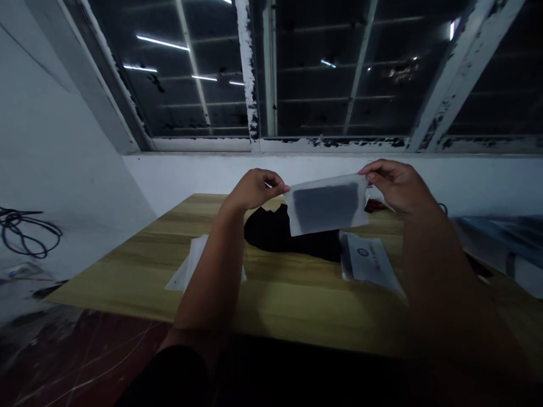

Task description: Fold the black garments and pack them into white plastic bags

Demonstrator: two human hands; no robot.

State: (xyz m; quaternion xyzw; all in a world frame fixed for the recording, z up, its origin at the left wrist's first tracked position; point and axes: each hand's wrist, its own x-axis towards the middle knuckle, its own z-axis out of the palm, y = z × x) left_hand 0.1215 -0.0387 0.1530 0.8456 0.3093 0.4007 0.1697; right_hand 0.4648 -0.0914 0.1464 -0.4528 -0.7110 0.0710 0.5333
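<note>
A frosted plastic bag [326,204] with a dark, flat, folded item inside hangs above the wooden table. My left hand [258,187] pinches its upper left corner, and my right hand [392,183] pinches the upper right corner. Below and behind the bag lies a heap of black cloth [271,230], partly hidden by it. Right of the cloth, another frosted bag [367,259] with a printed round mark and lettering rests on the table. White plastic bags or sheets [194,259] lie under my left forearm, partly covered by it.
The wooden table [139,265] stands against a white wall below a window [254,73] with peeling frames. A reddish item [375,206] sits behind my right hand. Blue and white packages [504,237] are at the right. A coiled black cable [31,232] hangs at the left.
</note>
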